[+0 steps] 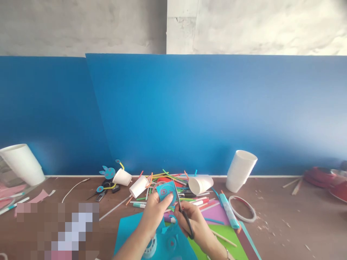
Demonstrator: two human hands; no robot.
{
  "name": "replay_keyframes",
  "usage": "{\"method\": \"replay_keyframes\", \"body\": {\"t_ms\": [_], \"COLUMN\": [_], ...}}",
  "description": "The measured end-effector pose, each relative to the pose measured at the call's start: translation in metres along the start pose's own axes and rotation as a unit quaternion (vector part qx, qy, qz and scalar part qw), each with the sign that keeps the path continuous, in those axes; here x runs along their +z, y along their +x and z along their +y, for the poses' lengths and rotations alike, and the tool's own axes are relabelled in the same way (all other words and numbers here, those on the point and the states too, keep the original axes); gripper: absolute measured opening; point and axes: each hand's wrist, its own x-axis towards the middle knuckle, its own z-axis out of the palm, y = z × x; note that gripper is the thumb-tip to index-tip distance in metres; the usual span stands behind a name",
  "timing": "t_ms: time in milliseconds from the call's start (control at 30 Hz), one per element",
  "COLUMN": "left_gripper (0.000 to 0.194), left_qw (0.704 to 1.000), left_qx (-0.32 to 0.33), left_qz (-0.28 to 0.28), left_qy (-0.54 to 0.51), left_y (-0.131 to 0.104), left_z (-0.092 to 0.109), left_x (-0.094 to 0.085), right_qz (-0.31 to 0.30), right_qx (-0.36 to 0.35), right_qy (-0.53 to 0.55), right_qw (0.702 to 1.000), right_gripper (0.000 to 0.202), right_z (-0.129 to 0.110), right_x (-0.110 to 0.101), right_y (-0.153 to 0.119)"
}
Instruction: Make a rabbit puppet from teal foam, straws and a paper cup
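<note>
My left hand (156,210) grips a small piece of blue paper (163,189) with a reddish drawing on it, the thumb pressed on its face. My right hand (193,220) holds black-handled scissors (185,217), whose blades point up and away along the right edge of that piece. Below both hands lies a larger blue sheet (127,231) with cut scraps and a white tape roll (150,248) on it. A green sheet (230,234) lies partly under my right forearm.
Straws and markers (202,202) are heaped behind my hands, between tipped paper cups (200,184). A cup stack (240,171) leans at right, near a ring (242,208). Blue bunny cutout (108,173) and more scissors (104,189) lie left. Blue panel (189,115) stands behind.
</note>
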Motion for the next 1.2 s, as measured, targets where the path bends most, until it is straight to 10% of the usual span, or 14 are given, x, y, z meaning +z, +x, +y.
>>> {"method": "replay_keyframes", "body": {"t_ms": [1200], "left_gripper": [0.029], "left_qw": [0.998], "left_qx": [-0.040], "left_qz": [-0.035], "left_qy": [0.020], "left_y": [0.008], "left_z": [-0.002], "left_x": [-0.015], "right_qz": [-0.020], "right_qx": [0.032], "right_qy": [-0.026], "right_qw": [0.999], "right_gripper": [0.033], "right_z": [0.000], "right_x": [-0.006], "right_y": [0.002]}}
